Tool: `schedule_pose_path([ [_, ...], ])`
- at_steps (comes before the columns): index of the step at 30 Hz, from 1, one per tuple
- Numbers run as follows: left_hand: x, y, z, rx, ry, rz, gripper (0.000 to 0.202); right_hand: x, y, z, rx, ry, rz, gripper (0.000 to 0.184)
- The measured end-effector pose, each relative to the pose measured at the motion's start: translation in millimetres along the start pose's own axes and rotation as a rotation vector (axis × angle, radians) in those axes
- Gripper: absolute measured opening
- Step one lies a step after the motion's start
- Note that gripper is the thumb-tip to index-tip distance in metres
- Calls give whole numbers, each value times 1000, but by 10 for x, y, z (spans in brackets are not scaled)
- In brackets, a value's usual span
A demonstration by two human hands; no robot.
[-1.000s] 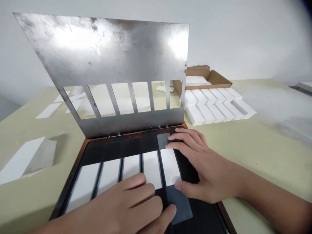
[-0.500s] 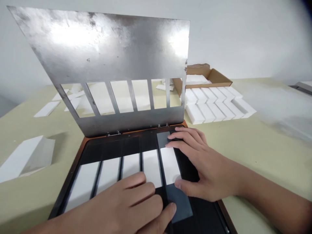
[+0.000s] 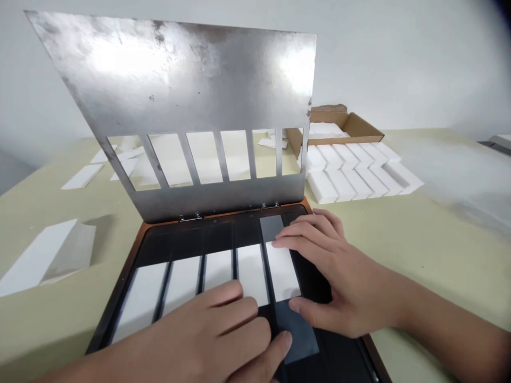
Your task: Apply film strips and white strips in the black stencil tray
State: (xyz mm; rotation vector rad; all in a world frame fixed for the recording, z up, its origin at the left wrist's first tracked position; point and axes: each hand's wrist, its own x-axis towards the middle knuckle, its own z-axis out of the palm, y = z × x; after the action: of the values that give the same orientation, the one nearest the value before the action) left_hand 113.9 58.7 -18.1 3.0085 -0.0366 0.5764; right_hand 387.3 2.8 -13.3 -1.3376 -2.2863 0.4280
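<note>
A black tray [image 3: 191,236] with an orange-brown edge lies before me, a row of white cards [image 3: 250,274] set in it side by side. Over the rightmost white card [image 3: 282,271] my right hand [image 3: 339,276] is spread, fingertips by its far edge and thumb by its near edge. A dark grey strip [image 3: 297,332] shows beyond both ends of that card. My left hand [image 3: 223,330] is curled over the near part of the tray, its index fingertip on the strip. It hides parts of several cards, and its thumb is mostly out of sight.
Hinged at the tray's back, a metal plate [image 3: 239,80] with rectangular cutouts stands raised. Behind it at right are stacked white cards [image 3: 355,170] and a cardboard box [image 3: 365,127]. White pieces [image 3: 82,176] and a folded white piece [image 3: 43,255] lie on the table at left.
My right hand's fingers have drawn back slightly from the grey strip toward the white card's far edge, and its thumb has come off the card's near edge. The view has shifted slightly.
</note>
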Motion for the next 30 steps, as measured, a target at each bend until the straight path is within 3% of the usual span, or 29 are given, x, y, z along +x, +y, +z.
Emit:
schedule_pose_path([
  [30,73,-10,-34,-13,1,0,26,13,-4,-4,-17,-40,34,55],
])
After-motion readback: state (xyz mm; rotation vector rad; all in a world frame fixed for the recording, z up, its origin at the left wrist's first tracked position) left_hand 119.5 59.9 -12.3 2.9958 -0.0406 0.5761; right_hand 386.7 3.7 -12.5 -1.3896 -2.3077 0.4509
